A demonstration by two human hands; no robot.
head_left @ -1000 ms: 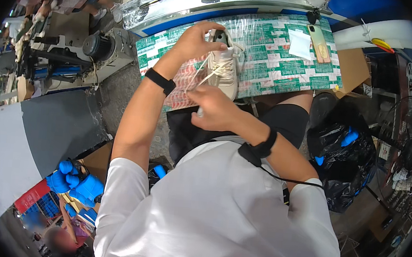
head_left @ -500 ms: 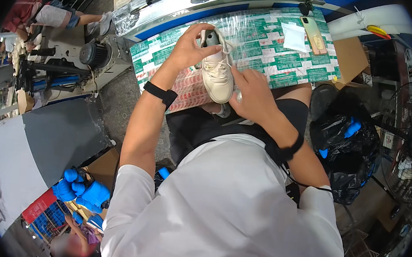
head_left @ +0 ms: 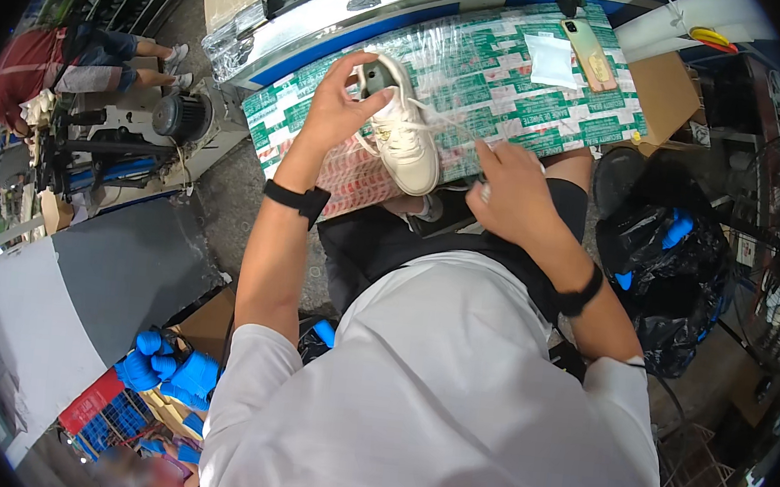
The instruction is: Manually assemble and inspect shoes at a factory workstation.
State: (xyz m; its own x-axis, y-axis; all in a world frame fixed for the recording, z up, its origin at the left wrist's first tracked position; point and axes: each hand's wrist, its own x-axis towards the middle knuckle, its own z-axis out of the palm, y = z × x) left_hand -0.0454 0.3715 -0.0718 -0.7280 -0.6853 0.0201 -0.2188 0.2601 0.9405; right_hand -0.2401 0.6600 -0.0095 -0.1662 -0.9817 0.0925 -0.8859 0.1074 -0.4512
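A cream lace-up sneaker [head_left: 410, 159] stands on the tape-covered board, its toe toward me. At its heel end my left hand [head_left: 339, 107] grips the collar and tongue, thumb on the tongue side and fingers around the back. Something dark grey fills the shoe's opening; I cannot make out what it is. A pale shoelace [head_left: 448, 124] stretches from the upper eyelets to the right. Its far part is pinched between the fingers of my right hand [head_left: 515, 192], which is off the shoe's right side. Another lace loop hangs on the shoe's left.
The board [head_left: 501, 113] carries green, white and red tape. On it lie a phone [head_left: 588, 56] and a white packet [head_left: 550, 62]. Beyond is a metal machine edge [head_left: 336, 27]. A black bag [head_left: 659, 279] stands right; blue rolls [head_left: 173, 368] sit lower left. A person [head_left: 36, 69] bends at far left.
My right hand has moved right, away from the shoe, drawing the lace out taut. The left hand keeps its grip, and the shoe's heel has tilted slightly left.
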